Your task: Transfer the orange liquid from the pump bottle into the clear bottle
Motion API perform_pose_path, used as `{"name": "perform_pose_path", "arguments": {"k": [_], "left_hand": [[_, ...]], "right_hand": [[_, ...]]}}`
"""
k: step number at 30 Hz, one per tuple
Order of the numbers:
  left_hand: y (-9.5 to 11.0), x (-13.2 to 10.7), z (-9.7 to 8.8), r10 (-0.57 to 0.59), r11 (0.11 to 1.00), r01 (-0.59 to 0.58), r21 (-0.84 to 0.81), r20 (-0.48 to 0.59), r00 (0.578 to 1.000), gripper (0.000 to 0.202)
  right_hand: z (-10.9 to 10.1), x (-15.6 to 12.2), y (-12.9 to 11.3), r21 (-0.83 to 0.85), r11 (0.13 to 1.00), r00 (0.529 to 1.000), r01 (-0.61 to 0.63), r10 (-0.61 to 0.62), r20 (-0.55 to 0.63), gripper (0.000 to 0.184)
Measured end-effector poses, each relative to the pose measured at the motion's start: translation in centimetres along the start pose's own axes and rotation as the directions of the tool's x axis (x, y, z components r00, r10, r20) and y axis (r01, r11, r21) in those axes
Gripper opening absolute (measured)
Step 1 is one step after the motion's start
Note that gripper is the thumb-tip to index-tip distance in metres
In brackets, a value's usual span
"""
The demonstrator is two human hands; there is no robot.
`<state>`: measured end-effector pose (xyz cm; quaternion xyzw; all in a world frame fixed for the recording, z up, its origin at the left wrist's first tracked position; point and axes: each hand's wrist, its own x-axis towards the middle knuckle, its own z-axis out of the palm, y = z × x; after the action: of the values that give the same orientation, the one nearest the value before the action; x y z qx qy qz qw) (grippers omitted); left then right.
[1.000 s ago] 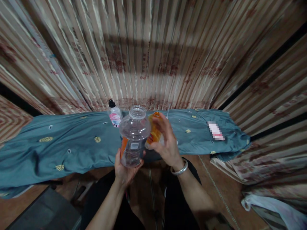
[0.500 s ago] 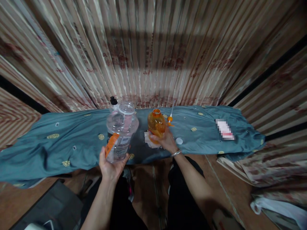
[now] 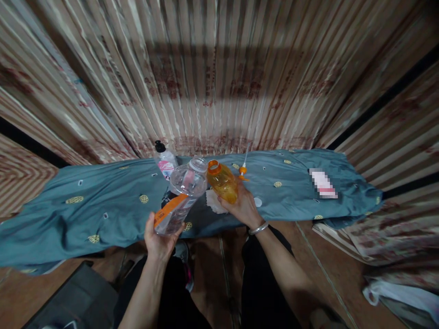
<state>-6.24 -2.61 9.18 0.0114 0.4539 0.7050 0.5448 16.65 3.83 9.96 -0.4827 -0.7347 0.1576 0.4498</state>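
My left hand (image 3: 158,237) grips the base of a large clear plastic bottle (image 3: 181,194) with an orange label, tilted so its open mouth points up and to the right. My right hand (image 3: 243,206) holds a small orange bottle (image 3: 222,182) with no cap, leaning to the left, its mouth almost touching the clear bottle's mouth. Both are held above the front part of a table covered with a teal cloth (image 3: 103,210). A white cloth (image 3: 214,201) lies under the orange bottle.
A small bottle with a black cap and pink label (image 3: 164,162) stands at the back of the table. An orange pump tube (image 3: 243,168), a white cap (image 3: 258,202) and a pink and white packet (image 3: 323,183) lie to the right. Striped curtains hang behind.
The orange bottle was set upright on the white cloth, then lifted and leaned left. The clear bottle tipped right, so the two mouths now meet.
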Motion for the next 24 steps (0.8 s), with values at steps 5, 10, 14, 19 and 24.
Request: {"name": "perform_pose_path", "arguments": {"k": [5, 10, 14, 19, 24], "left_hand": [[-0.1, 0.3, -0.3, 0.015, 0.999, -0.015, 0.033, -0.012, 1.000, 0.026], [0.1, 0.5, -0.3, 0.035, 0.999, -0.035, 0.034, 0.011, 0.999, 0.029], [0.6, 0.4, -0.3, 0.089, 0.996, -0.089, 0.030, -0.003, 0.996, 0.025], [1.4, 0.0, -0.3, 0.207, 0.975, -0.209, 0.076, 0.040, 0.978, 0.032], [2.0, -0.1, -0.2, 0.269, 0.957, -0.278, 0.086, 0.105, 0.957, 0.040]], "right_hand": [[0.0, 0.1, 0.0, 0.007, 1.000, 1.000, 0.024, -0.024, -0.010, 0.071], [-0.1, 0.3, -0.1, -0.012, 1.000, 0.999, 0.027, -0.027, -0.022, 0.067], [-0.1, 0.2, 0.0, -0.009, 1.000, 1.000, -0.004, 0.004, -0.013, 0.065], [0.2, -0.1, 0.6, -0.009, 1.000, 1.000, -0.023, 0.023, -0.007, 0.066], [0.7, -0.3, 1.5, -0.010, 1.000, 0.999, -0.007, 0.007, -0.032, 0.070]]}}
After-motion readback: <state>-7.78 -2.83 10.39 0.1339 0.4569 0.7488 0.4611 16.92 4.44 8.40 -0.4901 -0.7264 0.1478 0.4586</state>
